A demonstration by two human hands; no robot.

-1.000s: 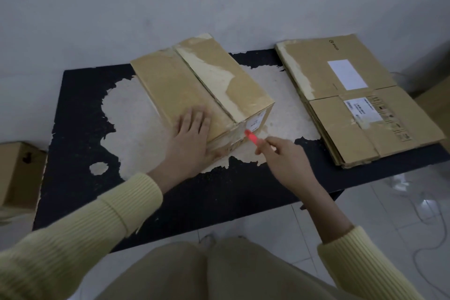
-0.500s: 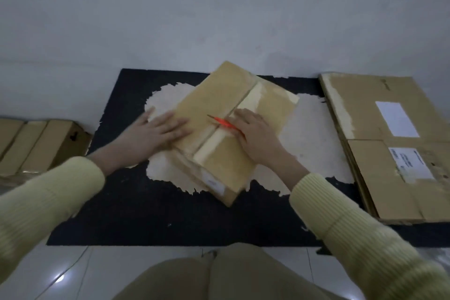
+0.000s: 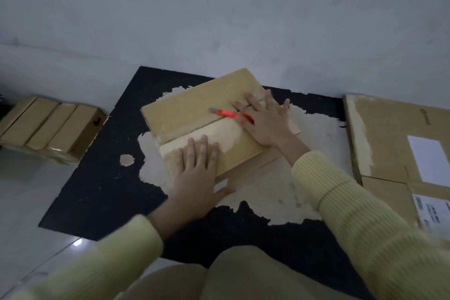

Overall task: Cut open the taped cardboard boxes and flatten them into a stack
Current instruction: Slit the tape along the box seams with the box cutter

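Observation:
A taped cardboard box (image 3: 192, 109) lies on the black table (image 3: 102, 178), turned at an angle, its pale tape seam running across the top. My left hand (image 3: 197, 173) presses flat on the box's near end, with the thumb down its front side. My right hand (image 3: 265, 124) rests on the far right part of the top with its fingers spread. It holds a red box cutter (image 3: 225, 113) beneath it. The cutter's tip points left along the seam. The thumb is hidden.
A stack of flattened cardboard (image 3: 389, 134) with white labels lies at the table's right end. Several taped boxes (image 3: 48, 126) sit on the floor to the left. A grey wall stands close behind the table. My knees are at the bottom edge.
The box has been turned on the table. My left hand has shifted from its left side to its near end. My right hand with the cutter has moved toward the far right.

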